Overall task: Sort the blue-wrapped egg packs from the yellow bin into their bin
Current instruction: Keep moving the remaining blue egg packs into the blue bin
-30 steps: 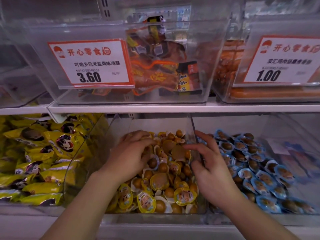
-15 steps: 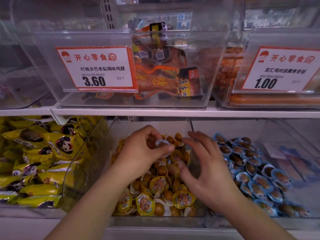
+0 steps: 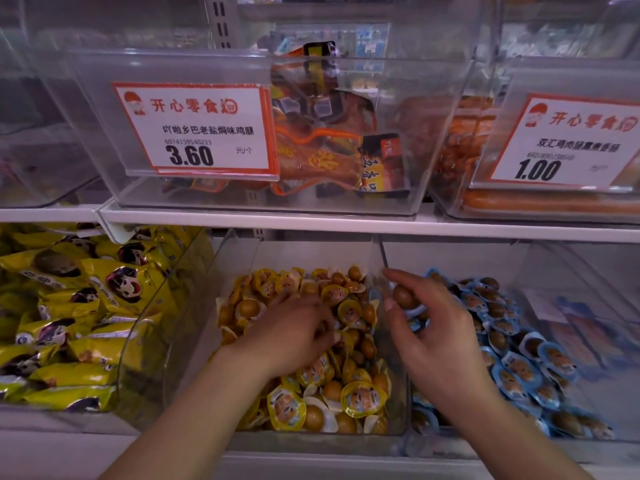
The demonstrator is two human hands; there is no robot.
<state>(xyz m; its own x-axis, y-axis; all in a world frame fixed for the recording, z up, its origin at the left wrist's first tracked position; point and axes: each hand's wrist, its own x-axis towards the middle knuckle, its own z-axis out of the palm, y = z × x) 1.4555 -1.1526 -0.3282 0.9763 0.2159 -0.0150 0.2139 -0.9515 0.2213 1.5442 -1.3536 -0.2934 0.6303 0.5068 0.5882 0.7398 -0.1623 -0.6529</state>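
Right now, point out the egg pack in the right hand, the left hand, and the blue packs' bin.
egg pack [image 3: 404, 296], head view, brown egg dome
left hand [image 3: 294, 332], head view, back of hand
blue packs' bin [image 3: 519, 268], head view, clear back wall

The right hand [image 3: 438, 336] pinched an egg pack [image 3: 405, 297] just over the clear divider wall [image 3: 382, 263] between the yellow bin [image 3: 398, 403] and the blue bin [image 3: 540, 268], with open air above the grip up to the white shelf edge [image 3: 346, 225] overhead. Below and to the right of the grip the heaped blue packs [image 3: 516, 368] filled the bin floor, while farther right lay barer room. Left of the grip, the left hand [image 3: 294, 336] lay on the yellow packs [image 3: 362, 398], blocking that side.
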